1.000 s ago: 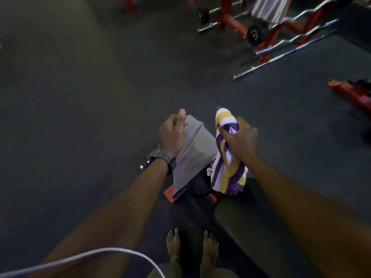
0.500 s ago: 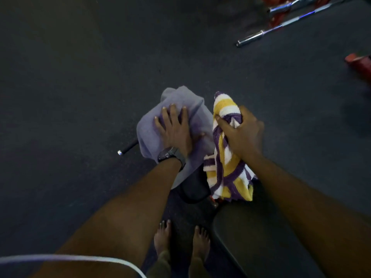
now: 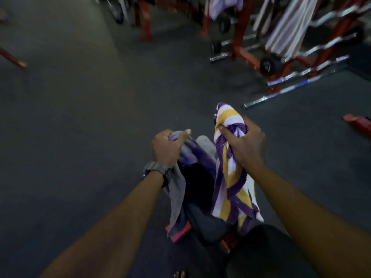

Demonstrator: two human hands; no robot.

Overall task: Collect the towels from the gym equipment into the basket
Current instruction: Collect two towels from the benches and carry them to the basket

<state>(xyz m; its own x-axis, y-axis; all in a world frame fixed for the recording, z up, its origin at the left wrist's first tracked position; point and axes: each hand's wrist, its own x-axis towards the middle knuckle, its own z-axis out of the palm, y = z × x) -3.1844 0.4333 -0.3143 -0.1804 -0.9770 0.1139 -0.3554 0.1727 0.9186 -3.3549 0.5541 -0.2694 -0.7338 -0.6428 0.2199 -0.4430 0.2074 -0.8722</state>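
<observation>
Head view: left hand (image 3: 168, 149) now has its fingers curled tight around the bunched grey towel (image 3: 176, 189), which hangs off the lower side of that grip. 0.5 s ago the same hand lay flat on the towel, pressing it where it was spread over a dark bar; that bar is out of sight now and the cloth is lifted clear. Right hand (image 3: 246, 145) has not changed its job: it clenches the purple, yellow and white striped towel (image 3: 230, 187) near the top, the rest dangling below the grip, just beside the grey one. Camera has tilted up since then, bringing the red racks (image 3: 240, 29) with barbells back into frame, far ahead of both grips. A red-and-white striped towel (image 3: 285, 27) is draped on the rack, with a pale one (image 3: 222, 5) further left, blurred.

Meaning for the task: 2 towels are collected in hand, at least 2 more likely wait on the equipment. No basket shows anywhere, so drop-off is not yet done. Both grips are full, so my guess is the basket comes before another pickup. Dark padded bench (image 3: 202, 223) with red feet sits under the hanging towels.
</observation>
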